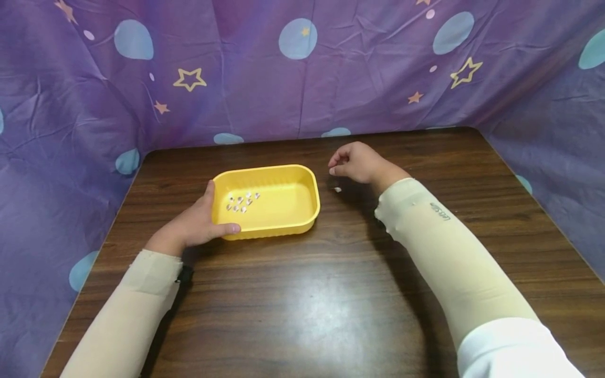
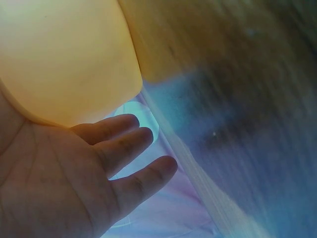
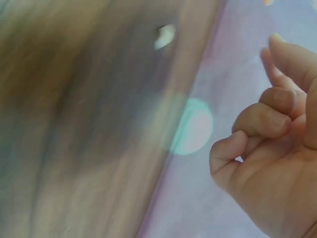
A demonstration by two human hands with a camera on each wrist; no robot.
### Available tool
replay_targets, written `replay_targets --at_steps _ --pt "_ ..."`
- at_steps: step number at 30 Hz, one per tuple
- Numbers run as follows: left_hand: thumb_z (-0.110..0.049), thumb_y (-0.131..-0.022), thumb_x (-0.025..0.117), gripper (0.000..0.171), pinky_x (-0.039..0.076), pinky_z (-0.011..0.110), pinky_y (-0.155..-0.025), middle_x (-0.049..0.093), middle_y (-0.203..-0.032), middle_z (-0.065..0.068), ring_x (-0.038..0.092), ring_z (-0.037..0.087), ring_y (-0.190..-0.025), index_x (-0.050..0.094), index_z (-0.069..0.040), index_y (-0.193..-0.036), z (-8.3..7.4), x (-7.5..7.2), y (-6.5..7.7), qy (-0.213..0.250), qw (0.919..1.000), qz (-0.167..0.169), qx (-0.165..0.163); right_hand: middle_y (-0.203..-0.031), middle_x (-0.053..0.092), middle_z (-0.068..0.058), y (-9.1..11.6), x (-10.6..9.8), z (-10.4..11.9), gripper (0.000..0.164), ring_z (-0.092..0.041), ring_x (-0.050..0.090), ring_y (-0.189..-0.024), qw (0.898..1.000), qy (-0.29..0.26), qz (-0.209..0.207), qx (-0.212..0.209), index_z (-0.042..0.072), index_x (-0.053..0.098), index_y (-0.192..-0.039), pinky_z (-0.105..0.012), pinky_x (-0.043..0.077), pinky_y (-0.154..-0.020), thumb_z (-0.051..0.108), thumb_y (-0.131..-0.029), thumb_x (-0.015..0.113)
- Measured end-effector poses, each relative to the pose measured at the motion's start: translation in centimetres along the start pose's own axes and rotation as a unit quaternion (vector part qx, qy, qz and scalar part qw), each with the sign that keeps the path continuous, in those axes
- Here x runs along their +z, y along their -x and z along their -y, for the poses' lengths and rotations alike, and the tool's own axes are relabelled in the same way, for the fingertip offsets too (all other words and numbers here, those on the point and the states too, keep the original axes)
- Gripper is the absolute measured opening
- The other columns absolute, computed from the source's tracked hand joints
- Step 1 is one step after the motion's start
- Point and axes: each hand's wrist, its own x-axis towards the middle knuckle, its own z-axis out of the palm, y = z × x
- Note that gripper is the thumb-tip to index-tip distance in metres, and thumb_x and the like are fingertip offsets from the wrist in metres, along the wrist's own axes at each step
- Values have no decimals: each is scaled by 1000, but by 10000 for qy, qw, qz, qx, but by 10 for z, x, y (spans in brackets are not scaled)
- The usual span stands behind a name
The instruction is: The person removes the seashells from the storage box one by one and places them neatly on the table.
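A shallow yellow plastic tray (image 1: 288, 229) stands on the table. Several small, shiny whitish pieces (image 1: 240, 200) lie in its left part, too small to identify. My left hand (image 1: 195, 219) holds the tray's left end, thumb along the near rim and fingers by the far left corner. In the left wrist view, three fingers (image 2: 136, 183) extend loosely beside the tray wall. To the tray's right, my right hand (image 1: 357, 161) hovers with bent fingers, thumb and index close together. Nothing shows between them. Below it lies one small whitish piece (image 1: 337, 189) on the table.
The dark wood-grain table (image 1: 264, 315) reaches back to a purple curtain (image 1: 264, 94) with stars and spots, which also hangs along the left and right sides. Pale sleeves cover both forearms. Light glares off the table's near middle.
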Motion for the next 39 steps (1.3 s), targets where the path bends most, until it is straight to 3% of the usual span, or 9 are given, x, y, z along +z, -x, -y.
replay_targets --at_steps 4,12,21,28,39 --pt "-55 -87 82 141 30 60 -121 27 -163 37 44 40 -133 -22 1 -163 0 -1 0 18 10000 8 -18 -71 59 2 1 1 20 14 -13 50 -69 9973 -664 -230 -231 5 79 -103 -26 42 -63 16 -94 79" --pt "-54 -88 81 140 29 61 -122 20 -167 38 43 42 -138 -24 1 -162 -1 -1 1 -53 10000 14 -44 -70 57 1 0 19 61 13 -11 47 -66 9896 -1327 -94 -553 4 79 -103 -24 40 -60 14 -96 77" --pt "-52 -88 81 138 33 61 -120 28 -164 36 46 40 -133 -23 0 -163 -1 -1 1 12 10000 21 19 -65 49 4 -13 49 87 9 -10 43 -62 9810 -1662 40 -999 5 80 -100 -24 37 -58 12 -95 78" --pt "-57 -88 79 139 27 61 -123 11 -170 36 37 43 -147 -24 0 -162 -1 0 1 -24 9998 104 -162 -63 45 5 -21 68 97 11 -9 43 -61 9821 -1567 256 -1018 7 80 -102 -24 38 -60 16 -96 79" --pt "-54 -90 79 138 28 61 -123 10 -170 37 37 44 -147 -25 1 -161 -1 -1 0 -26 10000 71 -21 -65 47 4 -31 87 103 13 -10 43 -63 9836 -1480 474 -920 9 80 -104 -24 38 -62 19 -96 79"
